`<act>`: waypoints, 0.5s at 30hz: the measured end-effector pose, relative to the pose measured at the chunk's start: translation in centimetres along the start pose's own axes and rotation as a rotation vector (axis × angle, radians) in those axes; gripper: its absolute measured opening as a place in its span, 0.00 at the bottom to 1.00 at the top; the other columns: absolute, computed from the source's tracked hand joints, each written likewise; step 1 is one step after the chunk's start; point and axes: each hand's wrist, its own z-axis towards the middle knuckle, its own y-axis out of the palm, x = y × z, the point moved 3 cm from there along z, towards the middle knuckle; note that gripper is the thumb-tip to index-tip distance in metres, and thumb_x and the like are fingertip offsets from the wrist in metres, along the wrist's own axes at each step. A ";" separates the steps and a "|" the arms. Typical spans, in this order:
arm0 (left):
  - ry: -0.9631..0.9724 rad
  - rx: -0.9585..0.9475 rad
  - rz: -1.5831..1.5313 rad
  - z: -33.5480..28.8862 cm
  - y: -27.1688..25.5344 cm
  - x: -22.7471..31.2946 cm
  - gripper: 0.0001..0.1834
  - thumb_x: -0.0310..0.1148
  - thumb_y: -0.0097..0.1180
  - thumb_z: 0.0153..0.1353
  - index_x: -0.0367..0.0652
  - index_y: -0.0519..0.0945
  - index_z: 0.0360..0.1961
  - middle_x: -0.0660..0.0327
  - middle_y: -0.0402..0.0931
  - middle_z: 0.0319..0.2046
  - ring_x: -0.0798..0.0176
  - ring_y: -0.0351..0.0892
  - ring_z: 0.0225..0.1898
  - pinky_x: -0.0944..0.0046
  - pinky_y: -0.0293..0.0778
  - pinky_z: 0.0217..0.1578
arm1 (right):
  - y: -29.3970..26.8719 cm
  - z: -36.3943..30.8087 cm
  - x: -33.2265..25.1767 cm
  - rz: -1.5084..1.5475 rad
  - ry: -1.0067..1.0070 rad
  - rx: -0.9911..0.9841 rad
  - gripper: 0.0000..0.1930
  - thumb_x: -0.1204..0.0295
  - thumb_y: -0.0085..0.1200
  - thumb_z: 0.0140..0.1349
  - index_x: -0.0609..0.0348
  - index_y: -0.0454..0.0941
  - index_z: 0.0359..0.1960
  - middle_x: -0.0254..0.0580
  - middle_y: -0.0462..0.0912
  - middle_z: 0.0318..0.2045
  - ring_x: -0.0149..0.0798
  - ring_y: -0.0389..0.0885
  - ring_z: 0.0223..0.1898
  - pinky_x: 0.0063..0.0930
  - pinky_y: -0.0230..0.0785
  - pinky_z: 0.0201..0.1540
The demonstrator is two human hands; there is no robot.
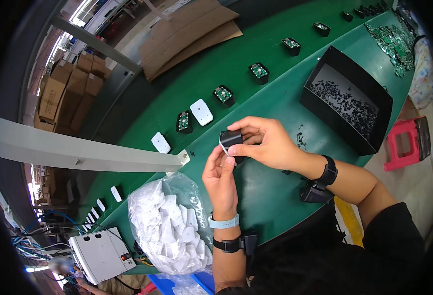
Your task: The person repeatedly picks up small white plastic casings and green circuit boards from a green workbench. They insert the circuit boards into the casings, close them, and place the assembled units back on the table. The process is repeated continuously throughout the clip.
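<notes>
Both of my hands close round a small black plastic housing (233, 140) with a white cover along its left edge, held above the green bench. My right hand (270, 142) grips it from the right, thumb on its lower part. From below, the fingers and thumb of my left hand (220, 179) press on its lower left side. Just beyond, an open black housing with a green circuit board (183, 122) stands beside a white cover (202, 112). Left of my left hand lies a clear plastic bag of white covers (170, 226).
A black bin (342, 98) of small black parts stands at the right, with a pile of circuit boards (393, 44) beyond. Housings line the green belt. A pale metal bar (88, 147) juts in from the left. A white box (103, 253) with cables sits lower left.
</notes>
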 end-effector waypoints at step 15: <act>0.140 -0.007 0.213 -0.1 0.3 0.6 0.20 0.16 0.58 0.63 0.25 0.74 0.57 0.44 0.73 0.60 0.51 0.76 0.60 0.55 0.75 0.60 | -0.4 0.0 0.1 -0.047 -0.044 -0.044 0.20 0.79 0.67 0.56 0.65 0.77 0.51 0.46 0.87 0.42 0.33 0.86 0.44 0.27 0.79 0.48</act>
